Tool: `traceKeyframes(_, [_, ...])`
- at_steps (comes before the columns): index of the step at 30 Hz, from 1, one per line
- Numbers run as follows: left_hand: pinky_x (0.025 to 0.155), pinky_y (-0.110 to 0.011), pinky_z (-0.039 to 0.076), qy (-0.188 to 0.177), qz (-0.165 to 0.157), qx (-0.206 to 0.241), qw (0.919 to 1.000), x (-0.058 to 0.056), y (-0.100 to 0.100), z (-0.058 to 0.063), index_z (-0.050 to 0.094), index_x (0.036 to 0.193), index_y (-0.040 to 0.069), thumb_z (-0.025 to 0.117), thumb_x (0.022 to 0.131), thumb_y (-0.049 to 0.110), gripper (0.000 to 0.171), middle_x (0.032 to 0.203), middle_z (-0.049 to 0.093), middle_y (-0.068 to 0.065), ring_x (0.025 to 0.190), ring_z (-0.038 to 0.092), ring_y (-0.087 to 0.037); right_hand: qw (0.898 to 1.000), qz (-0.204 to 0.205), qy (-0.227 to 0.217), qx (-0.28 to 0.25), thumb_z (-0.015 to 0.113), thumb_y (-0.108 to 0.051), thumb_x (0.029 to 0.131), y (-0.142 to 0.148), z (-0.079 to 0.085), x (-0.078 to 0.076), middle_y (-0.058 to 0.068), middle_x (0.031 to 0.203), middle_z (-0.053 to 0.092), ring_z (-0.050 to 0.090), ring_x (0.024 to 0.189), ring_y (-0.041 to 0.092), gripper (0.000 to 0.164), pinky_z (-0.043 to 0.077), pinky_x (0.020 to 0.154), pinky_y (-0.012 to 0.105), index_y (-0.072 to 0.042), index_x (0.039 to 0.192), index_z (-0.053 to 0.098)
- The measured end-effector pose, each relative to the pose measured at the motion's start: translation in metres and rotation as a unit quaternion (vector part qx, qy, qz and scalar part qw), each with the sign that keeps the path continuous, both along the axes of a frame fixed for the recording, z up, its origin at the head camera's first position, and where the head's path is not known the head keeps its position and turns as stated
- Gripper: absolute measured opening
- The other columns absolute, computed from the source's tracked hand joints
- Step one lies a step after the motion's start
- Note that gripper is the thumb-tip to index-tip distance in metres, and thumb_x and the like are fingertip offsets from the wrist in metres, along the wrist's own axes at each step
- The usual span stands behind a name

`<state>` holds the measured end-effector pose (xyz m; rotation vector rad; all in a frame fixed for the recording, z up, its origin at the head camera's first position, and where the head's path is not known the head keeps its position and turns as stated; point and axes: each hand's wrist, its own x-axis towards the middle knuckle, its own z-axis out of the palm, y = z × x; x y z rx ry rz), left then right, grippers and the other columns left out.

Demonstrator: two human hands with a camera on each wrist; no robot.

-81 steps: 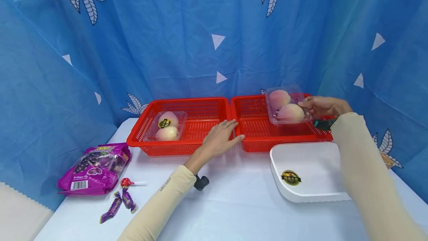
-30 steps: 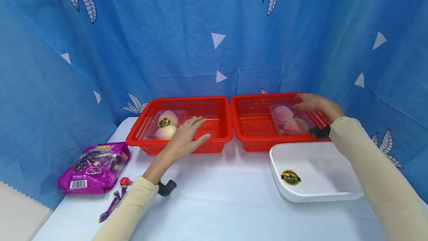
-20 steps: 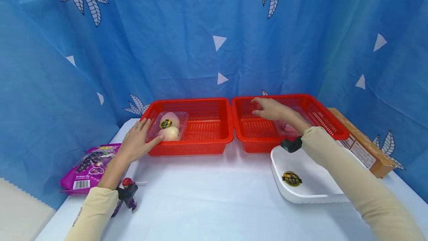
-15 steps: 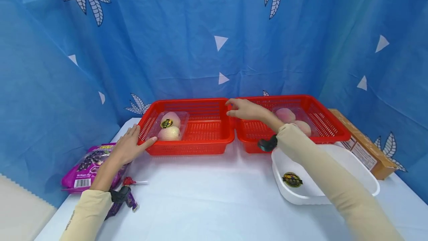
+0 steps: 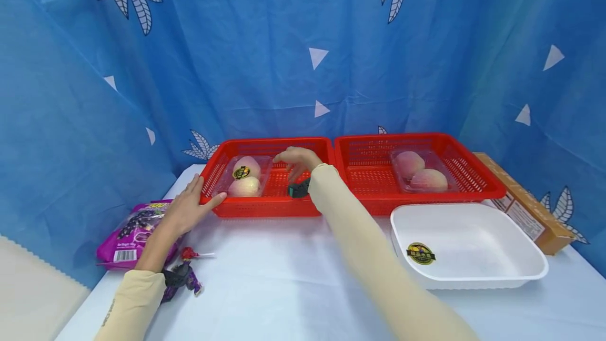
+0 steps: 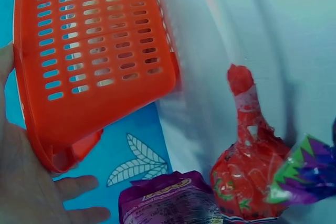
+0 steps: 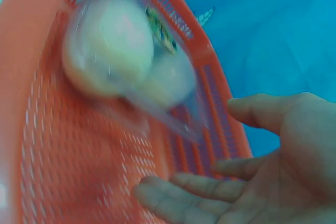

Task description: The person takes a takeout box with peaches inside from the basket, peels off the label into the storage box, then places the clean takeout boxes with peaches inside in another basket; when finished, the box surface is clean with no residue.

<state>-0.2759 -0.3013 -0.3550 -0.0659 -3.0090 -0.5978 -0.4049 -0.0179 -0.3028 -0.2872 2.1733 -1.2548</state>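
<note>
My left hand [image 5: 182,214] touches the left corner of the left red plastic basket [image 5: 272,208], its fingers extended along the rim. In the left wrist view the fingers of that hand [image 6: 31,187] lie beside the basket's corner, not wrapped round it. My right hand [image 5: 298,162] hovers over the same basket, fingers and thumb spread, holding nothing. Just left of it, inside the basket, lies a clear plastic box of two peaches [image 5: 246,187] with a black and gold sticker. The right wrist view shows a gap between the right hand [image 7: 273,166] and this box.
The right red basket [image 5: 379,207] holds another clear box of peaches [image 5: 428,180]. In front stands a white tray [image 5: 466,246] with a loose-looking sticker, beside a cardboard box [image 5: 525,207]. At left are a purple candy bag [image 5: 125,241], a lollipop [image 5: 189,253] and wrapped candies [image 5: 193,280].
The right hand lowered the peach box into the right basket, let it go, then moved left over the left basket. The left hand moved from between the baskets to the left basket's left corner.
</note>
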Motion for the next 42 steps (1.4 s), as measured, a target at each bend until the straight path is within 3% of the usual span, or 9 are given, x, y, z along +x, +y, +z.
traceKeyframes(6, [0.094, -0.072, 0.032, 0.006, 0.000, 0.008, 1.0000, -0.001, 0.007, 0.000, 0.000, 0.153, 0.002, 0.038, 0.088, 0.072, 0.103, 0.157, 0.005, -0.027, 0.134, 0.021, -0.057, 0.998, 0.018, -0.060, -0.029, 0.045, -0.028, 0.101, -0.020, -0.012, 0.000, 0.018, 0.155, 0.023, 0.047, 0.126, 0.043, 0.055, 0.046, 0.099, 0.048, -0.014, 0.152, 0.028])
traceKeyframes(12, [0.093, -0.072, 0.034, 0.004, 0.004, 0.008, 1.0000, -0.002, 0.009, 0.004, -0.002, 0.153, 0.003, 0.039, 0.088, 0.072, 0.103, 0.157, 0.005, -0.027, 0.133, 0.021, -0.057, 0.978, -0.018, -0.160, -0.136, 0.047, -0.033, 0.099, -0.034, -0.014, 0.002, 0.032, 0.145, 0.035, 0.047, 0.124, 0.049, 0.064, 0.043, 0.100, 0.050, -0.014, 0.154, 0.019])
traceKeyframes(16, [0.092, -0.071, 0.035, 0.007, 0.001, 0.008, 0.9999, -0.003, 0.010, 0.004, -0.001, 0.153, 0.002, 0.039, 0.088, 0.072, 0.103, 0.157, 0.006, -0.027, 0.133, 0.023, -0.057, 0.971, -0.049, -0.174, -0.157, 0.048, -0.031, 0.099, -0.034, -0.014, 0.002, 0.029, 0.136, 0.044, 0.055, 0.114, 0.044, 0.061, 0.047, 0.094, 0.052, -0.016, 0.153, 0.023])
traceKeyframes(19, [0.092, -0.070, 0.036, 0.010, -0.001, 0.007, 0.9999, -0.004, 0.011, 0.003, 0.000, 0.153, 0.002, 0.039, 0.088, 0.071, 0.103, 0.156, 0.007, -0.028, 0.133, 0.024, -0.057, 0.977, -0.061, -0.151, -0.140, 0.051, -0.027, 0.099, -0.030, -0.015, 0.002, 0.020, 0.103, 0.053, 0.061, 0.089, 0.033, 0.055, 0.055, 0.083, 0.047, -0.010, 0.148, 0.032])
traceKeyframes(23, [0.092, -0.070, 0.037, 0.013, -0.004, 0.006, 0.9999, -0.005, 0.012, 0.003, 0.001, 0.153, 0.001, 0.039, 0.088, 0.071, 0.102, 0.156, 0.008, -0.027, 0.133, 0.025, -0.056, 0.988, -0.050, -0.099, -0.105, 0.055, -0.019, 0.098, -0.021, -0.016, 0.001, 0.011, 0.072, 0.043, 0.051, 0.062, 0.023, 0.030, 0.059, 0.063, 0.037, 0.002, 0.118, 0.050])
traceKeyframes(26, [0.092, -0.070, 0.037, 0.017, -0.006, 0.007, 0.9998, -0.005, 0.013, 0.003, 0.002, 0.153, 0.001, 0.039, 0.088, 0.071, 0.102, 0.157, 0.007, -0.027, 0.133, 0.025, -0.056, 0.992, -0.034, -0.069, -0.095, 0.055, -0.015, 0.096, -0.014, -0.015, 0.000, 0.011, 0.067, 0.047, 0.051, 0.055, 0.021, 0.020, 0.057, 0.055, 0.032, 0.005, 0.093, 0.053])
traceKeyframes(34, [0.090, -0.069, 0.039, 0.013, -0.004, 0.008, 0.9999, -0.002, 0.009, -0.001, 0.002, 0.152, 0.000, 0.039, 0.088, 0.071, 0.103, 0.157, 0.007, -0.027, 0.133, 0.023, -0.056, 0.992, 0.018, -0.010, -0.121, 0.052, -0.009, 0.097, 0.009, 0.001, -0.004, 0.010, 0.062, 0.046, 0.047, 0.051, 0.018, 0.025, 0.056, 0.057, 0.033, 0.003, 0.074, 0.052])
traceKeyframes(39, [0.090, -0.071, 0.037, 0.008, 0.002, 0.009, 0.9999, 0.001, 0.006, -0.003, 0.002, 0.152, -0.001, 0.039, 0.088, 0.072, 0.104, 0.156, 0.007, -0.028, 0.133, 0.022, -0.057, 0.986, 0.051, 0.032, -0.158, 0.052, -0.008, 0.097, 0.038, 0.029, 0.003, 0.009, 0.078, 0.049, 0.048, 0.059, 0.017, 0.012, 0.056, 0.060, 0.036, -0.005, 0.093, 0.041])
traceKeyframes(42, [0.090, -0.072, 0.035, 0.007, 0.005, 0.009, 0.9999, 0.003, 0.004, -0.002, 0.002, 0.152, -0.001, 0.040, 0.088, 0.071, 0.104, 0.156, 0.007, -0.028, 0.134, 0.021, -0.057, 0.982, 0.102, 0.060, -0.148, 0.055, -0.009, 0.095, 0.062, 0.051, 0.017, 0.013, 0.096, 0.052, 0.055, 0.072, 0.022, 0.027, 0.058, 0.066, 0.040, -0.010, 0.111, 0.033])
